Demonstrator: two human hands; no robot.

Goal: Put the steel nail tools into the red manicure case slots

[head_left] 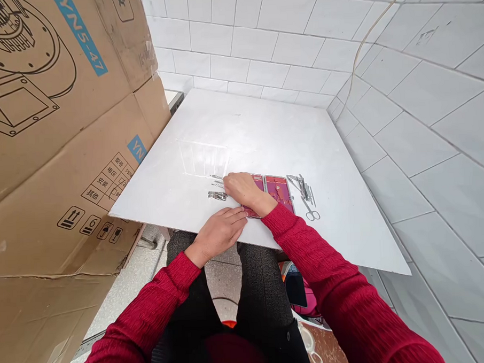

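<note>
An open, red-lined rectangular case (279,188) lies near the front edge of the white bench (348,219). The right hand (243,189) curls over its left half; its fingertips are hidden, so I cannot tell what it grasps. The left hand (223,230), fingers extended, appears to touch the near-left corner, grip unclear. Silver ring-handled scissors (312,214) lie to the right.
</note>
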